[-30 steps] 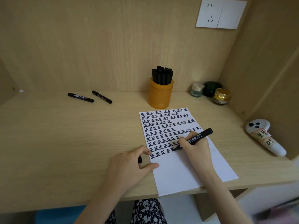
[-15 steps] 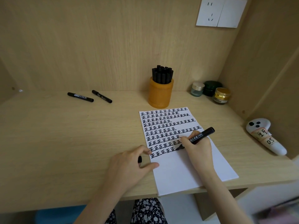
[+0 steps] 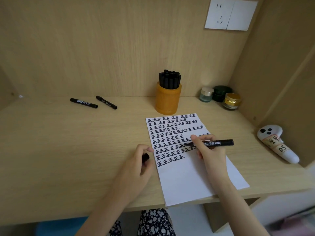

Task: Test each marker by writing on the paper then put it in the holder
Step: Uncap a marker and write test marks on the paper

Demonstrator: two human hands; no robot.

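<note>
Head view. The right hand [image 3: 210, 155] pinches a black marker [image 3: 216, 143] between thumb and curled fingers. The barrel lies almost level, its white label printed with characters and "700", its rear end pointing right and its uncapped tip pointing left over the written rows. Whether the tip touches the sheet cannot be told.

The paper [image 3: 196, 176] is white. Its upper half is filled with rows of one repeated black character and its lower half is blank, with the near edge overhanging the desk [image 3: 68, 150].

The left hand [image 3: 136, 166] rests on the desk just beside the paper's left edge, its fingers curled round a small black cap [image 3: 145, 157].

The orange holder [image 3: 167, 101] stands upright just behind the paper, packed with a bundle of black markers [image 3: 170, 80]. Two capped markers [image 3: 83, 103] lie well to the left.

Three small jars [image 3: 219, 97] and a white controller [image 3: 276, 143] sit at the right.
</note>
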